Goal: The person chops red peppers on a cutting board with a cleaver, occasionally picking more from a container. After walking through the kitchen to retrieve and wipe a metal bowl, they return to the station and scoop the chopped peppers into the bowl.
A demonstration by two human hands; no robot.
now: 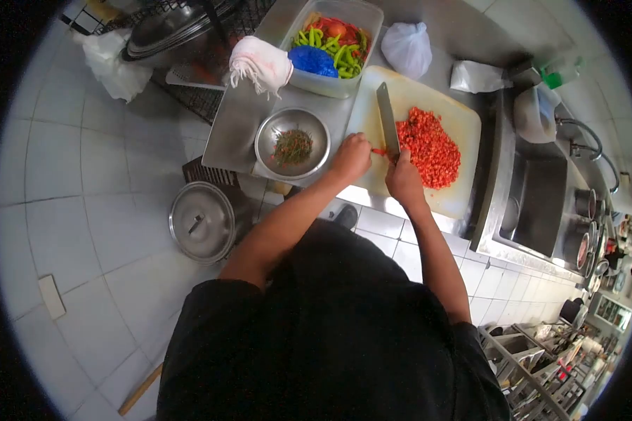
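Observation:
On a pale cutting board (460, 109) lies a heap of chopped red chili pepper (432, 149). My right hand (406, 181) is wrapped round the handle of a broad kitchen knife (387, 116), its blade pointing away from me left of the heap. At the board's left edge my left hand (353, 157) is closed on a red chili pepper (378, 151), whose end reaches toward the blade. Just left of that hand stands a steel bowl (263, 149) with green stems and red bits inside.
A plastic tub (321, 84) behind the board holds green peppers, red produce and a blue bag. Beside it are a white towel (261, 62) and a tied plastic bag (406, 49). A sink (537, 196) lies right; a lidded pot (202, 222) stands lower left.

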